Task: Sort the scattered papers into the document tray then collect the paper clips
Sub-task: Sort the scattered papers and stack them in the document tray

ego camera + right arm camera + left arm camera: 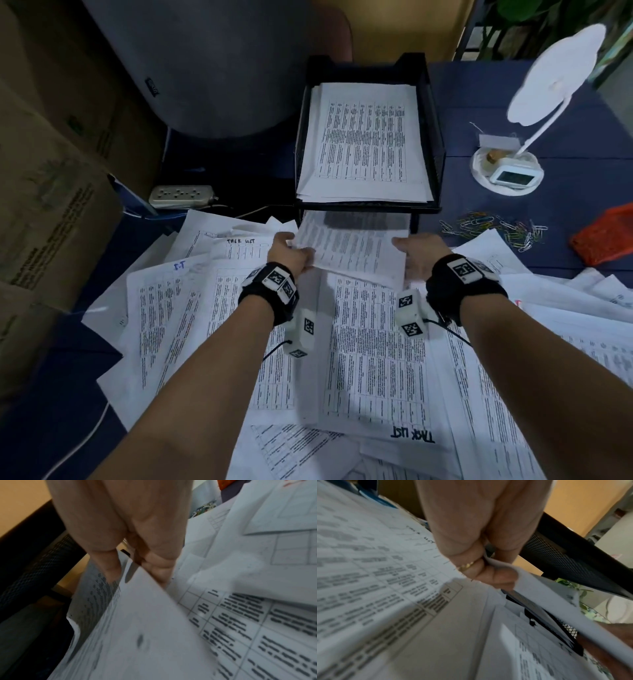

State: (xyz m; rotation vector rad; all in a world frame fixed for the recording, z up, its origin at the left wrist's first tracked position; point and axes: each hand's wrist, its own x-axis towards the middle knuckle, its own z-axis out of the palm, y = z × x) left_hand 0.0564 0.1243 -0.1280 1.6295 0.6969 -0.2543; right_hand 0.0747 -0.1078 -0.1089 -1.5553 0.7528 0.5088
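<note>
Your left hand (pixel 290 255) pinching the sheet's (pixel 356 246) left edge, your right hand (pixel 416 251) gripping its right edge, sheet's far end under the document tray (pixel 433 144).

A white desk lamp (pixel 534 113) stands at the far right of the dark blue desk (pixel 565 85), a small clock (pixel 512 176) on its round base. Near the lamp lies an orange mesh bag (pixel 606 236). Left of the desk sit a power strip (pixel 181 196) and cardboard boxes (pixel 51 164).
</note>
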